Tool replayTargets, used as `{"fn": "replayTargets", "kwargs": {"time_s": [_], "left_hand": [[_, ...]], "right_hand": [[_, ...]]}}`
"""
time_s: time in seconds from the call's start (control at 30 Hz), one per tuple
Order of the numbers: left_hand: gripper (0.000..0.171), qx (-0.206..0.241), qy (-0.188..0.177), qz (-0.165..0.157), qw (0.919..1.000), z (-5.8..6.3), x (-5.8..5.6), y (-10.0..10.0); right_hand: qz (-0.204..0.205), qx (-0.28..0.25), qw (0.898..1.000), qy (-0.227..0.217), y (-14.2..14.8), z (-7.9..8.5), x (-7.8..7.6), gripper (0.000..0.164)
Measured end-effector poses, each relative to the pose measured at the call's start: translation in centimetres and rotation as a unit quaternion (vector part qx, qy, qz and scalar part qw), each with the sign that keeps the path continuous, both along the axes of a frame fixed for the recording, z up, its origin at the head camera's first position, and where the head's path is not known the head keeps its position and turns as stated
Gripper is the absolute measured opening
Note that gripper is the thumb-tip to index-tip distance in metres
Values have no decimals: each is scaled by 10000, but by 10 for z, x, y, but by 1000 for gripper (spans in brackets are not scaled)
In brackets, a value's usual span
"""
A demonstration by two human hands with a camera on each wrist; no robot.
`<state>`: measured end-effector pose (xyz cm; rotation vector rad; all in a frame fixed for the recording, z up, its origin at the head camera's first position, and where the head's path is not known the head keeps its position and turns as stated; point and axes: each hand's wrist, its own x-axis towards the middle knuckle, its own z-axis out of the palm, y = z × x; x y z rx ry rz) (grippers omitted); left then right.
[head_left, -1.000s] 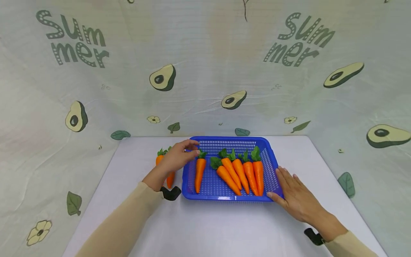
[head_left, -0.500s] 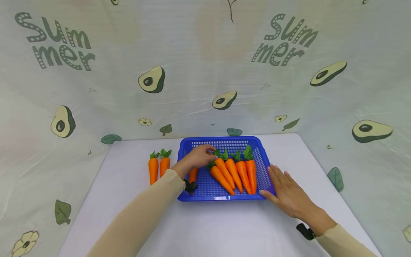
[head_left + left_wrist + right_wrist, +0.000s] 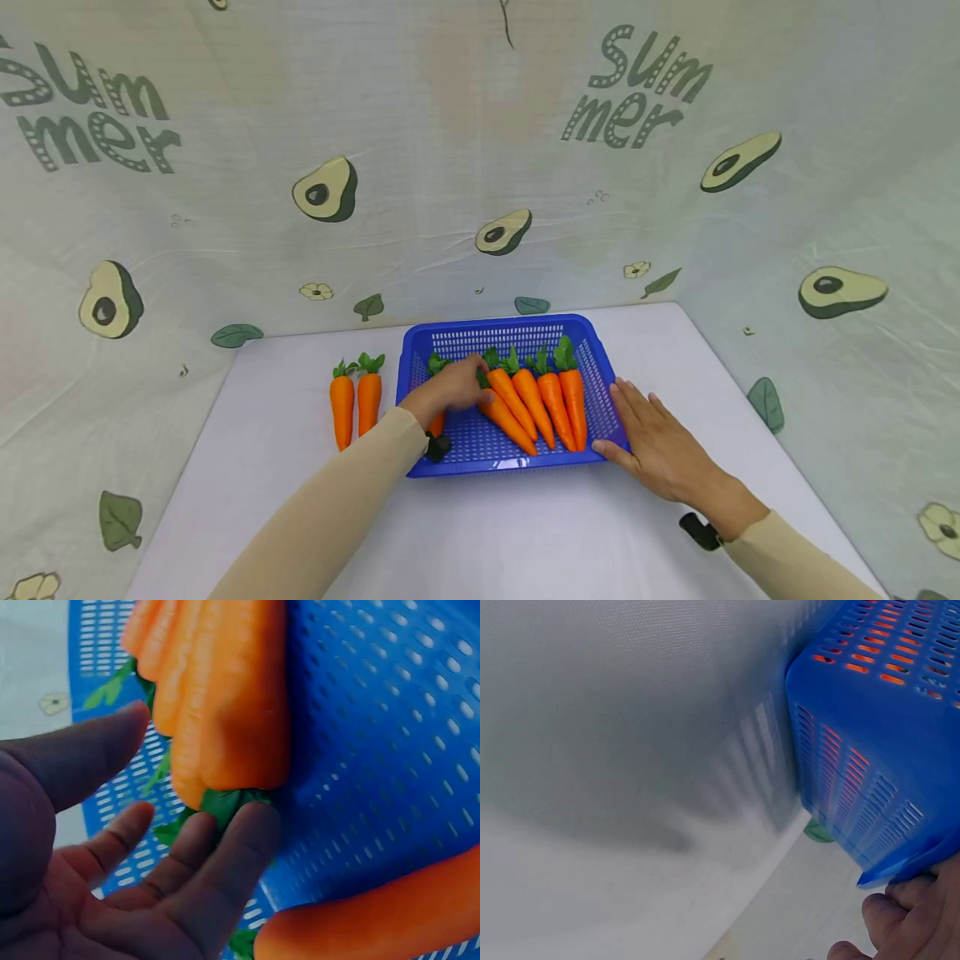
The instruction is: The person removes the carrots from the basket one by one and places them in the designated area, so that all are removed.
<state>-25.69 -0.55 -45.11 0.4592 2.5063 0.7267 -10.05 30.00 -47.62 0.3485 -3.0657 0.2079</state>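
A blue plastic basket [image 3: 495,322] lies on the table with several orange carrots in it. My left hand [image 3: 454,385] reaches into it, over the leafy top of the leftmost carrot [image 3: 512,425] of a fanned row. Seen from the left wrist, the fingertips [image 3: 259,821] are right at that carrot's green leaves [image 3: 221,806], while the thumb stands apart from them. Another carrot [image 3: 375,919] lies alone at the basket's left, partly hidden by the left hand and wrist in the head view. My right hand [image 3: 660,454], fingers straight, rests against the basket's right side.
Two carrots [image 3: 342,410] lie side by side on the white table [image 3: 285,392], left of the basket. Behind the table hangs a pale cloth [image 3: 420,108] printed with avocados and leaves. A black strap [image 3: 701,531] shows at the right wrist.
My left hand has moved right from the lone carrot at the basket's left to the row's leftmost carrot. The right hand stays at the basket's side. The head view has shifted slightly.
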Motion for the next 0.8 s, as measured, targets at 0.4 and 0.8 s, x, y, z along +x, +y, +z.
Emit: {"fn": "replayTargets", "kwargs": {"time_s": [0.4, 0.8], "left_hand": [[44, 746, -143, -355, 9965, -16, 0, 0], [45, 2200, -436, -111, 9744, -20, -4, 6]], "right_hand": [[-4, 46, 10000, -61, 1, 0, -1, 96], [-9, 39, 10000, -8, 2, 0, 1, 96]]}}
